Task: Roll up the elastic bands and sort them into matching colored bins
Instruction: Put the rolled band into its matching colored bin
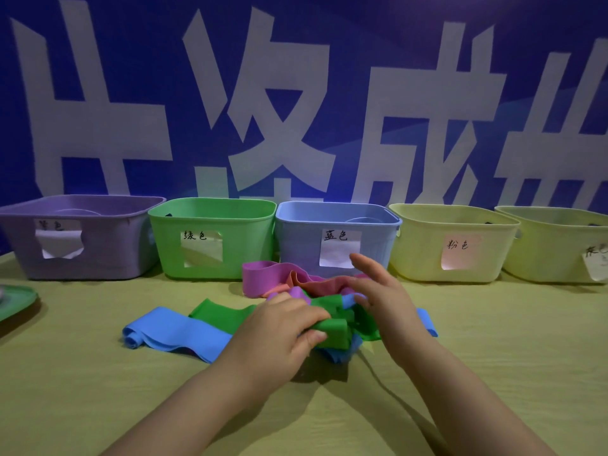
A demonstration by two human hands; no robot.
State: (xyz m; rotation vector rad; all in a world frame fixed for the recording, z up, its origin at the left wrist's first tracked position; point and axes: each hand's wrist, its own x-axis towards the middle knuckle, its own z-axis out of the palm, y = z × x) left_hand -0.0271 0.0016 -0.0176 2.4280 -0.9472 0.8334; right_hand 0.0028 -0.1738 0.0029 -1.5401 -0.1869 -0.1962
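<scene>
The left hand point(283, 327), at lower centre, pinches the folded end of a green stretchy elastic band point(223, 315) between thumb and curled fingers. The right hand point(378, 297) lies just beside it with its upper fingers straight and apart; whether its thumb grips the band underneath I cannot tell.

The step in hand looks like starting the green roll. Next, that band has to be drawn free of the tangle and wound tight.

It lies on a blue elastic band point(177, 330), with a purple elastic band point(263, 271) and a reddish elastic band point(316, 284) heaped behind it.

Along mid-frame stand plastic bins with handwritten paper labels:
- The purple bin point(75, 238) has a half-hidden label.
- The green bin point(214, 238) reads 绿色.
- The blue bin point(335, 235) reads 蓝色.
- The pale yellow bin point(454, 245) reads 粉色.

The blue backdrop point(329, 28) carries large white characters, 成 among them.
</scene>
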